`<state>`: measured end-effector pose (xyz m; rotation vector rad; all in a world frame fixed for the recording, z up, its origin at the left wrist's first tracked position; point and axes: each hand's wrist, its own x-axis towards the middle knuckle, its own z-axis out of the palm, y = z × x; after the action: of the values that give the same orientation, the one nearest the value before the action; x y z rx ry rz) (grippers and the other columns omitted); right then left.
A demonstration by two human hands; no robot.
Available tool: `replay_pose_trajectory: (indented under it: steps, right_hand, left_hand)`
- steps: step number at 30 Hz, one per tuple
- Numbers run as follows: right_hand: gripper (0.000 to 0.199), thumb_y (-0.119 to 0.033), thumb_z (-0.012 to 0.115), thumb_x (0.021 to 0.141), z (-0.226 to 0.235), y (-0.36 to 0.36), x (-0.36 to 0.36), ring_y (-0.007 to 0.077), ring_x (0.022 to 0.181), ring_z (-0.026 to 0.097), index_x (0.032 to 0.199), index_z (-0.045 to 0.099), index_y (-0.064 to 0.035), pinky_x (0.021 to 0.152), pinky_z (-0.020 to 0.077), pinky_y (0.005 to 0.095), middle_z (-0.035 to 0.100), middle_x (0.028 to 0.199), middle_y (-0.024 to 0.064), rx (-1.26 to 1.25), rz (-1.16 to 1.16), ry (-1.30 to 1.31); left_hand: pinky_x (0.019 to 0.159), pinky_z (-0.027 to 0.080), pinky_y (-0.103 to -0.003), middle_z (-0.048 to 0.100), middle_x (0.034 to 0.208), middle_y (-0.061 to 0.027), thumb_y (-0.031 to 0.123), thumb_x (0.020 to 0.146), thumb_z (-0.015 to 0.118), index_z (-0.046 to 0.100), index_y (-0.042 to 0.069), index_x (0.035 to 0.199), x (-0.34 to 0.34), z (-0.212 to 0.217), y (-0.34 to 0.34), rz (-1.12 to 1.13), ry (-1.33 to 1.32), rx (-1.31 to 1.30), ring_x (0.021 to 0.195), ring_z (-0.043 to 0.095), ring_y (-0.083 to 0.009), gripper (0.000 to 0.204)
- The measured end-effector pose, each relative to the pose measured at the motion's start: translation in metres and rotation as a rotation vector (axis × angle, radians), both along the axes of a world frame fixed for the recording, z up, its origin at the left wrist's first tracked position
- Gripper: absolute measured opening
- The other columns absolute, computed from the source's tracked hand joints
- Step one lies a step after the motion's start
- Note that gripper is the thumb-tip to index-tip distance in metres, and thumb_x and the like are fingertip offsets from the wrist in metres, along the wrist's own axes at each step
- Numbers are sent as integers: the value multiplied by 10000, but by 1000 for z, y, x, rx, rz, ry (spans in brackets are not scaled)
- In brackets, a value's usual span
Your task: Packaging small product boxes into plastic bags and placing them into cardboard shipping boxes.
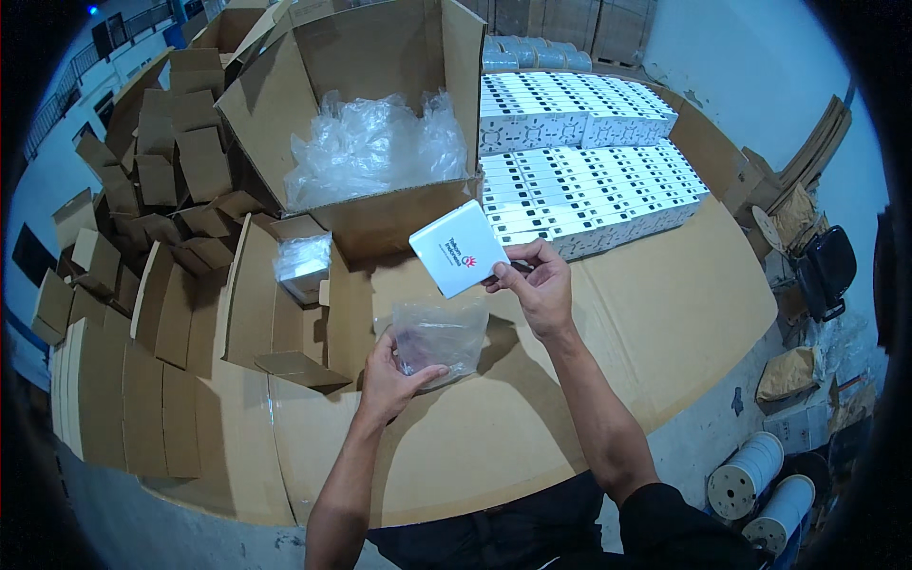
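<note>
Pinched at its lower right corner, a flat white square box (458, 249) with a small red mark is held up by my right hand (538, 289). Lower and to the left, my left hand (391, 378) grips a clear plastic bag (442, 339) between thumb and fingers. The box is above the bag and outside it. Left of the bag stands an open brown carton (255, 302), with plastic-wrapped items (304, 266) at its far end. Behind my hands, a large open carton (389, 47) holds a heap of clear plastic bags (375, 147).
Stacked rows of white boxes (589, 190) fill the back right of the cardboard-covered table (665, 323). Many open brown cartons (180, 161) crowd the left side. On the floor at right are cable spools (750, 475), with a black chair (828, 271) beyond.
</note>
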<state>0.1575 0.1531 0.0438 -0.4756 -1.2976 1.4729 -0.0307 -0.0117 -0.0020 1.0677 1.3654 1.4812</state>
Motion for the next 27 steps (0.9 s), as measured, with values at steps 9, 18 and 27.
replay_pose_trajectory:
  steps: [9, 18, 27]
  right_hand:
    - [162, 29, 723, 908, -9, 7, 8, 155, 885, 692, 992, 586, 7, 737, 572, 254, 702, 1019, 135, 69, 82, -112]
    - [159, 2, 727, 907, -11, 5, 5, 123, 915, 662, 990, 590, -3, 825, 551, 280, 685, 1002, 103, 94, 141, -151]
    - [169, -34, 731, 910, -19, 7, 6, 100, 896, 634, 994, 585, -19, 805, 527, 259, 656, 965, 52, 101, 228, -254]
  left_hand:
    - [981, 517, -331, 654, 1189, -93, 89, 720, 915, 559, 0, 1286, -3, 0, 1, 3, 53, -2, 1098, 637, -175, 675]
    - [984, 519, -333, 657, 1190, -96, 67, 729, 905, 542, -5, 1282, -6, -4, -1, -4, 23, -12, 1089, 640, -168, 665]
    - [1003, 515, -337, 664, 1187, -120, 52, 746, 892, 521, -19, 1284, -2, 6, 0, -35, 28, -10, 1123, 638, -186, 658]
